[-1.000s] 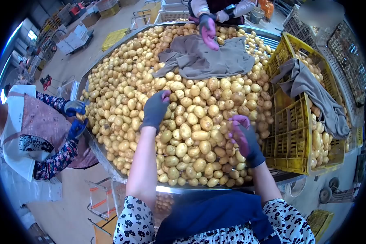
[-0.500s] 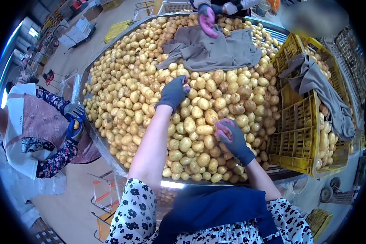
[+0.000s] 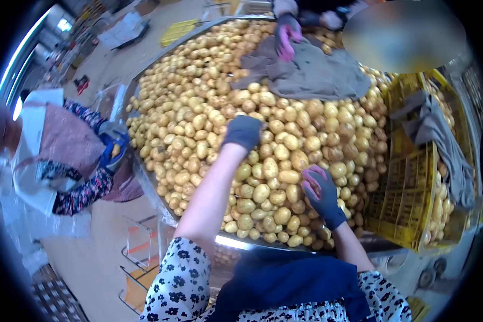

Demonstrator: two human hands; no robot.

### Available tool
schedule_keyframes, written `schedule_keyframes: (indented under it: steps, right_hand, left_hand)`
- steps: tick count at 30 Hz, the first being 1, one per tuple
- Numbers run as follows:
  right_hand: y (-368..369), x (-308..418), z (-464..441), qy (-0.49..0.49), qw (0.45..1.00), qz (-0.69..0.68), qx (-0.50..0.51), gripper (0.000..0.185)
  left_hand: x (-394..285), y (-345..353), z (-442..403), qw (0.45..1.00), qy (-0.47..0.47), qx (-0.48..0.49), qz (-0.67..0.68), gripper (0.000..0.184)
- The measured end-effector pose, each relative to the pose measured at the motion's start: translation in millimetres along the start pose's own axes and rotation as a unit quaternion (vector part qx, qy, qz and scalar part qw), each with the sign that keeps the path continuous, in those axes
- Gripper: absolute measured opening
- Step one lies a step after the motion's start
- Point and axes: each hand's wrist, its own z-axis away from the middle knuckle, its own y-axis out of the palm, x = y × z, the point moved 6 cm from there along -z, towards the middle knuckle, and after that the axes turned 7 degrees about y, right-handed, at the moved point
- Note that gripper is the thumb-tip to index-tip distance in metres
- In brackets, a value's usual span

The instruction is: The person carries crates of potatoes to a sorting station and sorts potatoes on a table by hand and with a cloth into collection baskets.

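A wide metal-edged table is heaped with yellow potatoes (image 3: 198,123). My left hand (image 3: 243,132), in a grey glove, is on the heap near its middle, fingers curled down; what they hold, if anything, is hidden. Lower right, my right hand (image 3: 321,192), in a grey glove with pink fingers, has its fingers curled round a potato that shows only partly. A grey cloth (image 3: 316,72) lies over the potatoes beyond both hands.
Yellow crates (image 3: 405,185) with potatoes and a grey cloth (image 3: 445,142) stand at the right. A co-worker (image 3: 72,145) at the left holds a potato in blue gloves. Another person's gloved hand (image 3: 287,37) is over the cloth at the far side.
The view has shifted, moving the table and crates within the frame. My left hand has moved over the heap with its fingers curled. My right hand's fingers, spread earlier, have closed.
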Motion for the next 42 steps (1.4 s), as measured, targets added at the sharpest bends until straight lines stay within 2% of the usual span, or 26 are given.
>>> schedule_keyframes:
  steps: [1, 3, 10, 14, 15, 17, 19, 20, 21, 22, 23, 25, 26, 28, 29, 30, 31, 33, 34, 35, 36, 38, 39, 40, 41, 42]
  right_hand:
    - [0.6, -1.1, -0.2, -0.002, 1.000, -0.001, -0.001, 0.029]
    - [1.0, -3.8, 0.7, 0.000, 1.000, -0.004, -0.004, 0.029]
    - [6.3, -18.8, 3.2, 0.001, 1.000, -0.023, -0.004, 0.031]
    - [10.7, -25.0, 3.3, 0.001, 0.999, -0.033, -0.005, 0.032]
    - [10.8, -26.8, 4.7, 0.001, 0.999, -0.035, -0.003, 0.032]
    - [10.9, -34.3, 6.6, -0.006, 0.999, -0.043, 0.007, 0.032]
    - [9.7, -45.9, 8.1, -0.004, 0.998, -0.062, 0.018, 0.033]
    - [12.1, -49.3, 7.1, 0.007, 0.997, -0.074, 0.021, 0.033]
    - [16.2, -46.9, 4.4, 0.021, 0.996, -0.085, 0.020, 0.034]
    - [13.5, -29.8, 3.3, 0.017, 0.999, -0.011, 0.025, 0.036]
    - [12.9, -24.3, 3.5, 0.008, 1.000, 0.005, 0.023, 0.036]
    - [12.9, -23.6, 2.2, 0.040, 0.997, -0.063, 0.031, 0.037]
    - [12.2, -31.6, 0.1, 0.006, 0.998, -0.047, 0.030, 0.036]
    - [11.5, -35.3, -6.0, 0.028, 0.997, -0.069, 0.029, 0.038]
    - [10.9, -36.6, -4.6, 0.053, 0.994, -0.092, 0.031, 0.040]
    - [11.4, -36.5, -7.9, 0.076, 0.990, -0.114, 0.040, 0.046]
    - [9.8, -22.3, -9.5, 0.077, 0.990, -0.111, 0.046, 0.046]
    - [4.6, 0.4, -8.6, 0.227, 0.936, -0.268, -0.024, 0.038]
    - [9.0, 15.9, -8.3, 0.216, 0.932, -0.291, -0.011, 0.040]
    - [8.9, 29.4, -8.3, 0.207, 0.927, -0.312, -0.010, 0.042]
    - [16.0, 37.9, -9.3, 0.108, 0.972, -0.208, 0.025, 0.044]
    - [35.7, 74.7, -6.4, 0.218, 0.928, -0.294, 0.069, 0.051]
    - [47.8, 81.3, -4.9, 0.168, 0.943, -0.263, 0.116, 0.051]
    - [64.3, 92.2, 2.8, 0.147, 0.932, -0.281, 0.176, 0.055]
    - [75.5, 112.7, 14.0, 0.077, 0.948, -0.223, 0.215, 0.059]
    - [80.4, 151.6, 21.6, -0.144, 0.954, -0.069, 0.253, 0.051]
  left_hand:
    - [3.1, 12.2, -7.3, 1.000, -0.008, -0.017, -0.023, 0.020]
    - [-4.4, 12.2, -14.9, 0.996, -0.051, 0.035, -0.066, 0.020]
    - [-9.7, 2.3, -5.5, 0.998, -0.045, 0.020, -0.049, 0.021]
    - [-5.9, 1.2, 5.0, 0.985, -0.105, 0.137, 0.007, 0.029]
    - [-2.5, 12.8, -0.1, 0.985, -0.119, 0.127, 0.014, 0.029]
    - [10.4, 34.8, -10.1, 0.996, -0.075, 0.020, 0.038, 0.037]
    - [19.4, -14.6, 43.5, 0.981, -0.073, -0.074, 0.162, 0.042]
    - [30.9, -13.0, 64.9, 0.911, -0.094, -0.251, 0.313, 0.040]
    - [42.4, -8.0, 89.5, 0.789, -0.100, -0.422, 0.436, 0.038]
    - [39.0, -22.1, 132.5, 0.623, -0.144, -0.297, 0.709, 0.042]
    - [44.5, -15.4, 166.5, 0.464, -0.101, -0.369, 0.799, 0.039]
    - [67.4, -10.0, 257.1, 0.403, -0.158, -0.460, 0.775, 0.030]
    - [91.6, 14.7, 302.1, 0.478, -0.167, -0.611, 0.608, 0.023]
    - [119.7, 17.6, 393.0, 0.232, -0.233, -0.658, 0.677, 0.053]
    - [147.7, 65.9, 457.9, 0.007, -0.210, -0.656, 0.725, 0.063]
    - [150.9, 85.6, 479.8, -0.026, -0.207, -0.645, 0.735, 0.058]
    - [139.8, 84.1, 484.9, -0.030, -0.212, -0.647, 0.732, 0.058]
    - [114.4, 61.5, 476.6, 0.066, -0.128, -0.604, 0.784, 0.048]
    - [104.0, 67.3, 462.9, 0.081, -0.009, -0.541, 0.837, 0.039]
    - [86.0, 69.8, 448.3, 0.072, -0.017, -0.519, 0.852, 0.039]
    - [63.3, 66.1, 424.2, 0.053, -0.049, -0.494, 0.866, 0.038]
    - [19.6, 68.8, 371.0, 0.023, -0.086, -0.413, 0.906, 0.042]
    - [0.6, 76.9, 350.4, 0.106, -0.071, -0.385, 0.914, 0.043]
    - [-21.8, 68.1, 328.3, 0.113, -0.090, -0.362, 0.921, 0.042]
    - [-42.1, 59.0, 314.6, 0.120, -0.113, -0.346, 0.924, 0.041]
    - [-55.1, 64.0, 308.0, 0.072, -0.057, -0.308, 0.947, 0.042]
